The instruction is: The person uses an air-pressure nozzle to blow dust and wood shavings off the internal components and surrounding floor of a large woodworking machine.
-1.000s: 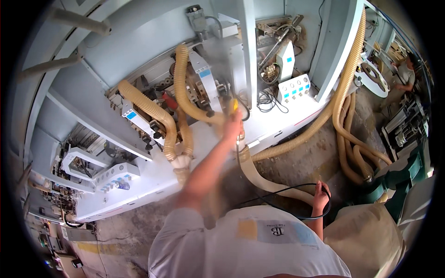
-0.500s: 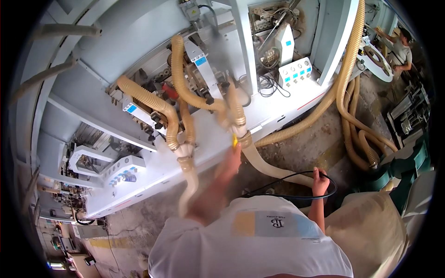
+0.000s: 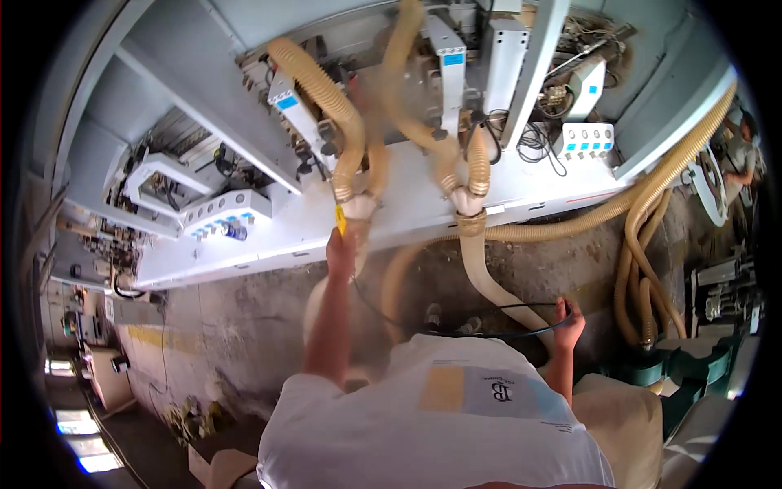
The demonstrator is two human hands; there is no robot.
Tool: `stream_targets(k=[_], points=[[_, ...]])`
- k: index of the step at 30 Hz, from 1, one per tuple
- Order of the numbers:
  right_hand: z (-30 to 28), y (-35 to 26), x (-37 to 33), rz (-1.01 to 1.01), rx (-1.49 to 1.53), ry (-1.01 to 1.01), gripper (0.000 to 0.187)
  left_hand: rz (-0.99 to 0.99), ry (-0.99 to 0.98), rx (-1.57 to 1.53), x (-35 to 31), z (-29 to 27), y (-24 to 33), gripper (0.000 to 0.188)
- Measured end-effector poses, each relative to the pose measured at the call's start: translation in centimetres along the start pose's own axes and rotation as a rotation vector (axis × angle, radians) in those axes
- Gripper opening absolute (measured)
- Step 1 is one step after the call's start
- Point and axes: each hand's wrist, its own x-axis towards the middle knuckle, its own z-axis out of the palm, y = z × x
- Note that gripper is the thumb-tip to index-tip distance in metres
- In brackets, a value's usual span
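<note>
1. While the left hand (image 3: 342,249) was out in front of the white machine base (image 3: 285,239), its fingers were clamped on a yellow tool (image 3: 340,219); the tool pointed toward the machine, just beside a pale branched joint (image 3: 357,207); whether they touched, I could not tell.
2. Well apart from it, the right hand (image 3: 568,323) was to the right of the white shirt (image 3: 456,399); its fingers were clamped on a bend of black hose (image 3: 521,334), which crossed in front of the torso.
3. Tan ribbed hoses (image 3: 324,85) ran down to the joint; a second branched joint (image 3: 467,201) was to its right, with a pale hose (image 3: 479,269) below.
4. Farther right, a coiled black cable (image 3: 535,147) lay beside a white gauge panel (image 3: 585,142); beyond, another person (image 3: 741,155) stood near a pale disc (image 3: 710,191).
</note>
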Motion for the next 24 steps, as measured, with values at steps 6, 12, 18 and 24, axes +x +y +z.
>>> stream_targets(k=[6, 12, 18, 24], points=[[0.2, -5.5, 0.1, -0.08, 0.072, -0.107, 0.024, -0.316, 0.345, -0.553, 0.3, -6.8, -11.0, 0.05], [-0.7, -2.9, 0.9, -0.09, 0.117, -0.038, 0.024, -0.597, -0.077, -0.246, -10.6, -1.8, -15.7, 0.045], [-4.2, -0.8, 5.0, -0.154, 0.109, -0.041, 0.022, -0.377, -0.359, -0.25, -16.8, 9.9, -14.1, 0.041], [-11.0, 7.6, 9.7, -0.004, 0.312, 0.042, 0.024, -0.304, -0.094, -0.27, -10.3, 18.4, -5.0, 0.05]])
